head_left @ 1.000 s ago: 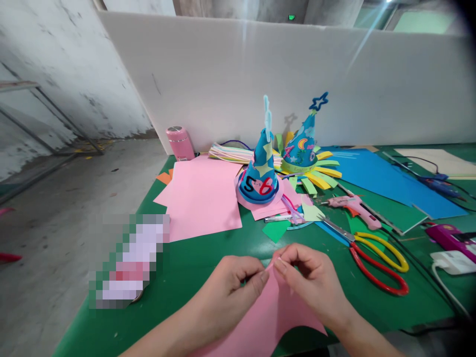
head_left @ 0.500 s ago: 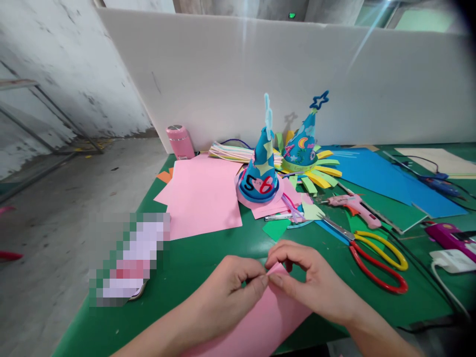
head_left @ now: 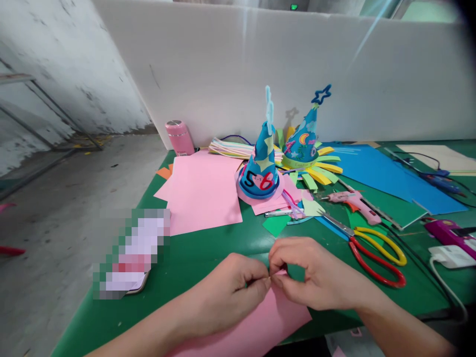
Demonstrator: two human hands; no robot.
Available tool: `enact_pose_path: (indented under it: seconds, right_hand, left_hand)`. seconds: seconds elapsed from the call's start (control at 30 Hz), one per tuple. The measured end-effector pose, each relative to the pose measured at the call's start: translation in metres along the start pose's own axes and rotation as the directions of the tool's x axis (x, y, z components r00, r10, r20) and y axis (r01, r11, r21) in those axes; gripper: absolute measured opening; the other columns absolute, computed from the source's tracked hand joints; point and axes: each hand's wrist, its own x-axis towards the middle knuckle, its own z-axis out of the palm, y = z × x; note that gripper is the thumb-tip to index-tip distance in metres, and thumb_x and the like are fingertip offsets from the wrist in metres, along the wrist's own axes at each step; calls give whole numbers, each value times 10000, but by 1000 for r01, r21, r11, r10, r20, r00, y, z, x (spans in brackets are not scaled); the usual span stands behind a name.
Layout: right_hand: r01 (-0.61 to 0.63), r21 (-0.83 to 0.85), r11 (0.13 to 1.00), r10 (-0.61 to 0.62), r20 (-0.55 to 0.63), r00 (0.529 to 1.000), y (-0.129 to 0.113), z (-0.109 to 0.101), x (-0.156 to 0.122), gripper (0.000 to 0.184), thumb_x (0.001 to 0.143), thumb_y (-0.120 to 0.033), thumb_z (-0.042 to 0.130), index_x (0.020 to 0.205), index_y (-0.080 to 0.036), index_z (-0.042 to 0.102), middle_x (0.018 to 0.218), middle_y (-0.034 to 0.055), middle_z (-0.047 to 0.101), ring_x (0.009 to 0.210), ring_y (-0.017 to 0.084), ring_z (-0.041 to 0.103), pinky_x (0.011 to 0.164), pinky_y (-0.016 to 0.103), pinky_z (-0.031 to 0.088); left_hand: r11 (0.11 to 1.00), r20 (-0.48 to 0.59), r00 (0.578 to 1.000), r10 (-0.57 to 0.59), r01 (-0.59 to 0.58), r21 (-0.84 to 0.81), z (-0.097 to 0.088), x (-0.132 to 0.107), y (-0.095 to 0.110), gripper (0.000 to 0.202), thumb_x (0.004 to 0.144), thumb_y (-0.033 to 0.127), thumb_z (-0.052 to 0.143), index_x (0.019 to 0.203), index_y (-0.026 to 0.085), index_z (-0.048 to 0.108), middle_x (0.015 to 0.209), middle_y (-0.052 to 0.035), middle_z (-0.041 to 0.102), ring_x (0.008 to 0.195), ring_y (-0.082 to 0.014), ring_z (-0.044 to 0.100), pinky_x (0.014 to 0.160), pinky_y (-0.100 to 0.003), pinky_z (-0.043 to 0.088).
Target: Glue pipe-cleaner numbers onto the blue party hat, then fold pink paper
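So both my hands are pinching the top corner of the pink paper sheet (head_left: 260, 322) lying at the near edge of the green table (head_left: 208, 253): left hand (head_left: 226, 292) and right hand (head_left: 316, 277) fingertips closed together on it. Scissors (head_left: 372, 248) lie just right.

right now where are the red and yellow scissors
In the head view, the scissors lie on the green table to the right of the right hand, just in front of the pink glue gun.
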Motion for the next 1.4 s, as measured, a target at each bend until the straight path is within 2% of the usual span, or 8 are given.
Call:
enact_pose_path:
  seconds: [0.47,0.67,0.77,0.87,0.97,1.13,1.27,1.4]
  right_hand:
    - [15,94,996,-17,26,1000,9,-4,-5,111,677,-62,500,653,-164,536,658,-9,561,615,93,499,570,191,385]
    - [-43,99,994,49,-54,997,14,-16,-9,129,729,-87,476,646,-168,535,667,3,557,609,101,504,578,211,403]
    - [-55,120,991,66,-86,994,14,-18,-11,99,762,-141,493,698,-166,563,727,23,575,656,115,527,619,226,421]
    - [-47,146,988,54,-44,998,9,-12,-10,57,751,-170,541,778,-162,590,778,29,579,682,115,531,634,221,426]
    - [-45,153,987,47,-12,999,3,-2,-7,63,751,-127,522,741,-162,574,748,13,571,665,102,523,615,206,410]
    - [-20,147,989,34,-93,995,0,7,-4,135,728,-57,488,653,-164,521,693,-7,537,641,89,503,588,192,383]
    - [21,137,990,-5,-118,993,-2,5,-5,139,709,-49,497,644,-170,520,691,-7,536,629,89,498,575,195,378]
    - [8,125,992,10,-141,990,0,-3,-10,154,709,-38,495,635,-172,516,689,-6,532,630,92,505,587,201,390]
  left_hand:
    - [997,42,998,-52,55,-61,-4,-5,2,266,782,214,348,537,185,250,546,58,194,516,-77,196,440,-220,178]
    - [995,42,997,-61,64,-72,-5,-8,1,261,782,198,351,533,181,276,534,58,218,507,-74,203,438,-222,183]
    - [998,34,998,-50,52,-42,-5,-7,1,258,783,189,347,532,178,287,532,59,232,514,-74,214,446,-219,194]
    - [999,26,999,-43,43,-20,-3,-5,0,252,780,186,346,533,175,300,532,60,235,514,-72,223,451,-220,197]
    - [1000,-11,1000,-28,28,-7,-1,-3,1,245,772,180,345,534,177,287,547,58,217,522,-74,220,457,-221,201]
    - [1000,-67,998,-23,24,11,1,-2,4,210,774,196,350,569,165,381,572,49,276,555,-82,270,483,-219,229]
    - [1000,-44,999,-7,8,30,-1,-2,7,213,764,173,346,552,165,370,570,50,248,548,-80,247,478,-219,217]
    - [996,-39,999,-9,12,94,-9,-8,6,220,756,158,348,536,169,335,548,52,244,531,-77,239,473,-218,212]
